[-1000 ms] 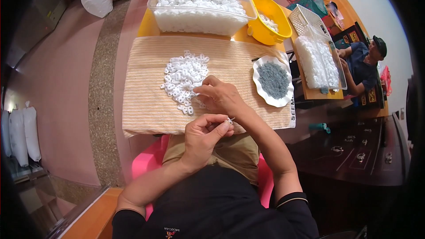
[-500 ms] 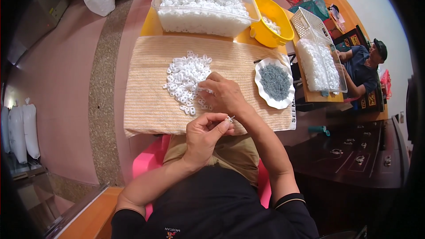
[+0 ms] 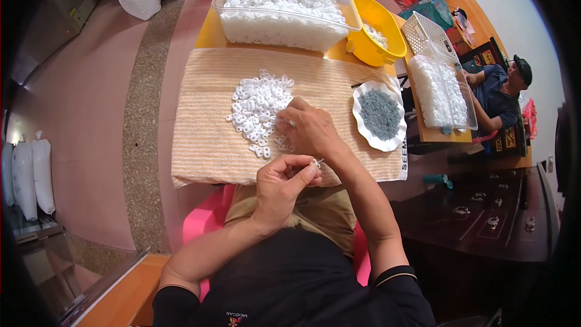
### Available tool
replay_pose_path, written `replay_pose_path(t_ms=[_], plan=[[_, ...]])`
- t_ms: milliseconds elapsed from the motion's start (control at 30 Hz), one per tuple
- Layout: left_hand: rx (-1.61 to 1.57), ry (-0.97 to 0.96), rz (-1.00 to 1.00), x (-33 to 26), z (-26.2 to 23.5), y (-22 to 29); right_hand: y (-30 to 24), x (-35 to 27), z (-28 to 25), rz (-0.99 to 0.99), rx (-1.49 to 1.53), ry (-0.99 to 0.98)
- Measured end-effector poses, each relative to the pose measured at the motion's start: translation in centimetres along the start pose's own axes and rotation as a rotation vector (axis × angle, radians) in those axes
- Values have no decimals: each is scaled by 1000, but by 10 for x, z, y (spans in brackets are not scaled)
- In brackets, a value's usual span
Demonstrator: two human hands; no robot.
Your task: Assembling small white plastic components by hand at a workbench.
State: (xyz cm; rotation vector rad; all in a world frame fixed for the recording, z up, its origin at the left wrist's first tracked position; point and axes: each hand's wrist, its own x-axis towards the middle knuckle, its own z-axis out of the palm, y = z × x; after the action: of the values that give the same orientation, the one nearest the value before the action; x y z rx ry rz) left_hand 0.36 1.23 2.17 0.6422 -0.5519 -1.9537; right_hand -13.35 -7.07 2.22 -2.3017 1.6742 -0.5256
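Observation:
My left hand (image 3: 279, 186) pinches a small white plastic piece (image 3: 316, 163) between thumb and forefinger, just off the cloth's near edge. A thin metal pin sticks out from that piece. My right hand (image 3: 310, 127) reaches to the right side of a loose pile of white plastic pieces (image 3: 257, 106), rounded and pierced with holes. Its fingers are curled in, and a bit of white shows at the fingertips; the rest of the grip is hidden. Right of this hand lies a white scalloped dish (image 3: 362, 133) heaped with tiny grey metal pins (image 3: 379, 114).
A striped towel (image 3: 206, 121) covers the table front. Behind stand a clear bin (image 3: 284, 35) full of white pieces and a yellow basin (image 3: 369, 54). At right, a person (image 3: 499, 94) sits by another filled clear bin (image 3: 439, 94). White sacks (image 3: 30, 175) stand left.
Both hands stay nearly in place, the left pinching the white piece and the right at the pile. The whole view has shifted slightly.

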Motion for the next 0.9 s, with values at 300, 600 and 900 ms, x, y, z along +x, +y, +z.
replay_pose_path(t_ms=[300, 600, 900], plan=[[2, -2, 15, -1, 1, 2, -11, 10, 12, -18, -2, -5], [-13, 10, 16, 0, 1, 2, -8, 10, 16, -61, 96, 98], [-14, 59, -20, 3, 1, 4, 25, -19, -3, 285, 703, 101]])
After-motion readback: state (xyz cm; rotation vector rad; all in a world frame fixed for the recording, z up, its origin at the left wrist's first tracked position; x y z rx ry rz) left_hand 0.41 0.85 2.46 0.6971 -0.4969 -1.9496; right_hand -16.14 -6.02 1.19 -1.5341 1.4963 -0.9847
